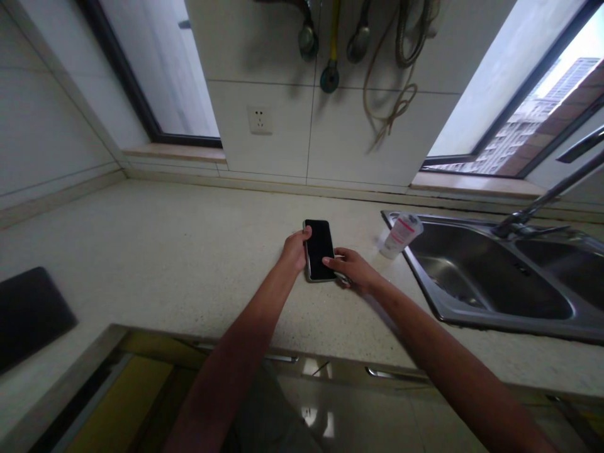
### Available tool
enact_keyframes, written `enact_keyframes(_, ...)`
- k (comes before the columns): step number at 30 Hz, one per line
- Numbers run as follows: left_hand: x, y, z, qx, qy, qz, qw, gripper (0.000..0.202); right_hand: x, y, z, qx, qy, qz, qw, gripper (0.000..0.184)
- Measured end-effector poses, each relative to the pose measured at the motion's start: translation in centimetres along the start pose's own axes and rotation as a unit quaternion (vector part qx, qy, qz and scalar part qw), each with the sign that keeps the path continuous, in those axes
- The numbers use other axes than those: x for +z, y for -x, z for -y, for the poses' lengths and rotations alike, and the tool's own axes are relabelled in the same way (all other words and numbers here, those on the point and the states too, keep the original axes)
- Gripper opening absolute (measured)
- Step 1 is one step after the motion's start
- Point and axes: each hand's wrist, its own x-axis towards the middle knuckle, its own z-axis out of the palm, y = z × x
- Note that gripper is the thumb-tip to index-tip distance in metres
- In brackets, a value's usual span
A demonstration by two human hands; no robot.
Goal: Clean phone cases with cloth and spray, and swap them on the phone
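A smartphone (319, 245) with a dark screen is between my two hands, above or on the pale speckled countertop (189, 251). My left hand (296, 249) grips its left edge, the thumb reaching onto the upper screen. On the other side, my right hand (353, 267) holds the lower right edge, with its thumb resting on the glass. Something thin and light-coloured shows under my right fingers; I cannot make out what it is. To the right, near the sink, stands a clear plastic cup (401, 235) with pink print, tilted in view.
A double steel sink (434, 308) with a faucet (519, 217) is at the right. A dark flat panel (33, 308) lies at the far left. Pipes and a tied cord (391, 116) hang on the wall by a socket (259, 119). Drawer handles (396, 375) line the counter's front.
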Motion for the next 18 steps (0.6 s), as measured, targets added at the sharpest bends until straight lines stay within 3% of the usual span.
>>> enact_keyframes(4, -0.57, -0.57, 0.51, 0.039, -0.006, 0.01, 0.999, 0.026, -0.45, 0.61, 0.52, 0.021, 0.095, 0.054, 0.994, 0.041)
enact_keyframes(7, -0.81, -0.72, 0.82, 0.084, -0.027, 0.007, 0.996, 0.033, -0.34, 0.94, 0.79, 0.016, 0.108, 0.07, 0.992, 0.036)
enact_keyframes(11, -0.64, -0.52, 0.95, 0.119, -0.06, 0.031, 0.991, 0.036, -0.21, 0.9, 0.66, 0.003, 0.09, 0.062, 0.994, 0.037)
enact_keyframes(18, -0.72, -0.73, 0.74, 0.096, -0.032, 0.055, 0.993, 0.038, 0.21, 0.95, 0.67, -0.009, 0.059, 0.012, 0.998, 0.04)
